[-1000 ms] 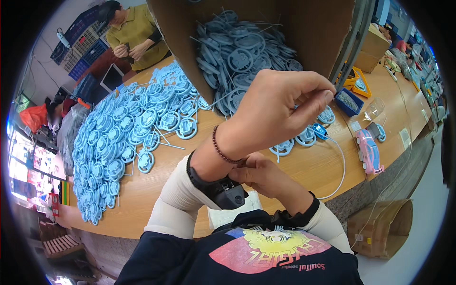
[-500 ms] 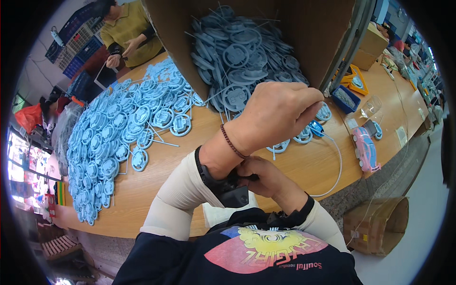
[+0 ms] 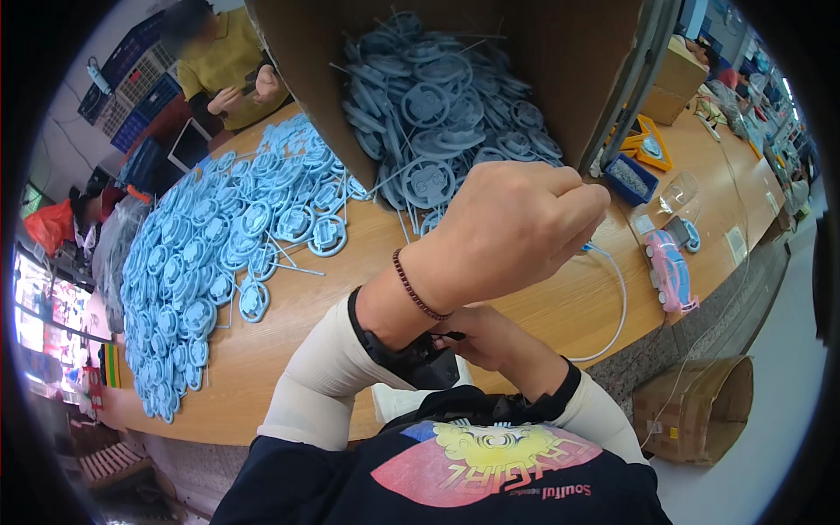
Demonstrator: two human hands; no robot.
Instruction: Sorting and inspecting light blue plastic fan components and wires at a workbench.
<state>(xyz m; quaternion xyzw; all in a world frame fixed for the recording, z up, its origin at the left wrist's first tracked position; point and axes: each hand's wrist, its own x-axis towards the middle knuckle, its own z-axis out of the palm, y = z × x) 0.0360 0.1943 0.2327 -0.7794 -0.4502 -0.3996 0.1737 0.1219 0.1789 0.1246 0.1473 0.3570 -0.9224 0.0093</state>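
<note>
My left hand (image 3: 516,232) is raised in front of the cardboard box, curled into a fist, with a dark bead bracelet (image 3: 413,284) at the wrist. No object shows in that fist. Around my left forearm, at the cuff of a cream sleeve (image 3: 319,367), sits a black strap with a small black device (image 3: 433,366). My right hand (image 3: 484,337) reaches under the left wrist, its fingers closed at this strap; the fingertips are partly hidden. Beyond the left hand, the box (image 3: 582,79) holds a heap of light-blue round plastic parts (image 3: 429,105) with thin sticks.
More blue parts (image 3: 188,262) are spread over the table's left side. To the right are a blue bin (image 3: 632,181), a yellow tray (image 3: 652,144), a pink-and-blue toy car (image 3: 669,271) and a white cable (image 3: 623,306). A co-worker (image 3: 229,66) stands across the table; a carton (image 3: 696,411) is on the floor.
My left fist has come slightly lower and to the right, and the black device has turned a little. My right hand stays at the strap. The co-worker's hands have moved.
</note>
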